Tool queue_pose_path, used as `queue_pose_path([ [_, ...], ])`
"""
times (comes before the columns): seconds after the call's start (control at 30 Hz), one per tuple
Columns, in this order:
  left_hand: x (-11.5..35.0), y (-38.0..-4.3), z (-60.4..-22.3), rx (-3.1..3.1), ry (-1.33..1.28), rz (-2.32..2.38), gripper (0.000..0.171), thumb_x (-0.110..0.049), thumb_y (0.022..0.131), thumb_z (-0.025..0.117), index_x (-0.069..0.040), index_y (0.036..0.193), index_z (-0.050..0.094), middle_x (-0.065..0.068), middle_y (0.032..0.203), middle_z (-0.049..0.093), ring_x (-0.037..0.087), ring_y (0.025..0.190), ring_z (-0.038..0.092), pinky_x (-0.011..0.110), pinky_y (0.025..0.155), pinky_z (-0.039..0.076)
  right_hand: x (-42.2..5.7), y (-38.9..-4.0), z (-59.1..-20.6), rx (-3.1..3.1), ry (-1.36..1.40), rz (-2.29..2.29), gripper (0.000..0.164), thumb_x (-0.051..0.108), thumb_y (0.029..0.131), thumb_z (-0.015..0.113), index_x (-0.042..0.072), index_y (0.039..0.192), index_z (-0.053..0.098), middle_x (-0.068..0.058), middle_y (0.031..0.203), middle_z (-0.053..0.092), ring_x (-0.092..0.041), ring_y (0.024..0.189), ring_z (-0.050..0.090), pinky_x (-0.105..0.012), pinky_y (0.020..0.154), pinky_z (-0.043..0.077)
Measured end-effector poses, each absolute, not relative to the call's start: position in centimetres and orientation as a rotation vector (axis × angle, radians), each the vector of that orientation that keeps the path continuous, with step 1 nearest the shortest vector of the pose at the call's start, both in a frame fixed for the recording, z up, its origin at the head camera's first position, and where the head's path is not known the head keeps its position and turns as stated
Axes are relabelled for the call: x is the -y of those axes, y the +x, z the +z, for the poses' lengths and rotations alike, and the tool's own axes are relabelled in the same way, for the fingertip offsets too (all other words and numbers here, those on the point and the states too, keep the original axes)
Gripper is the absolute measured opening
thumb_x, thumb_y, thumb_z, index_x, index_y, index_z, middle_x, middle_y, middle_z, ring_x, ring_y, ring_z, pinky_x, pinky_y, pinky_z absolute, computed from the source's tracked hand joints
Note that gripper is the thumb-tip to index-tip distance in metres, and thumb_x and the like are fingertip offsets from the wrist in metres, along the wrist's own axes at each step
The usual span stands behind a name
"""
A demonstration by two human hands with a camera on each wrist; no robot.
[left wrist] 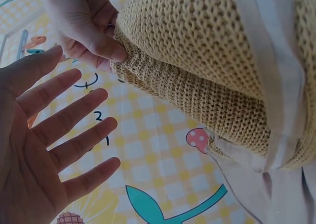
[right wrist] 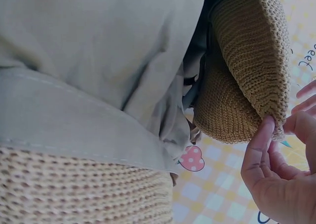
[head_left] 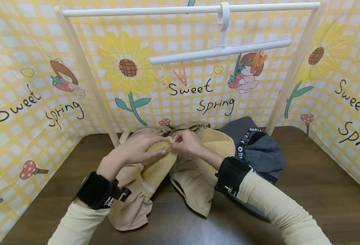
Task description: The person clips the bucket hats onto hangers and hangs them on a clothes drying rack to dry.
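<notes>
A sun hat with a pinkish-beige brim [head_left: 134, 212] and a yellow knit crown [head_left: 158, 168] lies at the left of the table. With thumb and forefinger my right hand [head_left: 187, 142] pinches the tip of that crown; the pinch also shows in the right wrist view, at the edge of the crown [right wrist: 254, 56]. My left hand [head_left: 140, 148] hovers over the same crown, and in the left wrist view its palm [left wrist: 34, 140] faces the camera with fingers straight and spread. Under my right forearm sits a khaki hat [head_left: 195, 185], also with a knit crown.
A dark grey hat [head_left: 267, 154] with a lettered band lies on the right of the brown table [head_left: 314, 177]. Behind, a wooden rack [head_left: 84, 68] carries a white hanger [head_left: 195, 55] with yellow, orange and green clips [head_left: 241, 66]. Patterned cloth [head_left: 11, 136] surrounds the table.
</notes>
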State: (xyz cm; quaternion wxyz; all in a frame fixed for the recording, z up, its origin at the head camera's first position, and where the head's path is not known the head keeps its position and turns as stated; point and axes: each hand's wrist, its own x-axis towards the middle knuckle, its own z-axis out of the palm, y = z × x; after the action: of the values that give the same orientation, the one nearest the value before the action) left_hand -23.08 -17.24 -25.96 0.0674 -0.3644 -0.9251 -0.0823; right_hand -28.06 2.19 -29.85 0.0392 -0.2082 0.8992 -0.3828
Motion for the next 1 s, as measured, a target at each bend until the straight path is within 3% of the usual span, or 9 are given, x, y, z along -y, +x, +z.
queue_pose_path([
  [0.43,17.0,-23.7,-25.1,2.822,-1.113,-0.304,0.043,-0.033,0.093,0.054,-0.012,0.131,0.054,0.009,0.128,0.059,0.028,0.118,0.054,0.045,0.099,0.042,-2.1,-28.3,-28.9,-2.736,-0.669,-1.215,0.014,0.011,0.082,0.062,0.004,0.091,0.069,-0.008,0.081,0.068,-0.007,0.055,0.055,-0.020,0.052,0.048],
  [0.8,16.7,-24.0,-24.3,2.872,-1.078,-0.378,0.043,-0.032,0.094,0.053,-0.013,0.133,0.052,0.010,0.133,0.055,0.028,0.121,0.053,0.044,0.096,0.044,-2.1,-28.7,-27.8,-2.805,-0.681,-1.176,0.014,0.012,0.081,0.062,0.004,0.091,0.068,-0.008,0.085,0.068,-0.010,0.065,0.058,-0.017,0.058,0.047],
  [1.0,16.7,-24.1,-24.0,2.892,-1.052,-0.370,0.043,-0.033,0.094,0.053,-0.014,0.134,0.051,0.008,0.133,0.056,0.024,0.111,0.059,0.043,0.091,0.046,-2.1,-28.8,-27.4,-2.760,-0.678,-1.205,0.014,0.011,0.083,0.061,0.002,0.091,0.068,-0.010,0.085,0.068,-0.007,0.058,0.057,-0.019,0.055,0.049],
])
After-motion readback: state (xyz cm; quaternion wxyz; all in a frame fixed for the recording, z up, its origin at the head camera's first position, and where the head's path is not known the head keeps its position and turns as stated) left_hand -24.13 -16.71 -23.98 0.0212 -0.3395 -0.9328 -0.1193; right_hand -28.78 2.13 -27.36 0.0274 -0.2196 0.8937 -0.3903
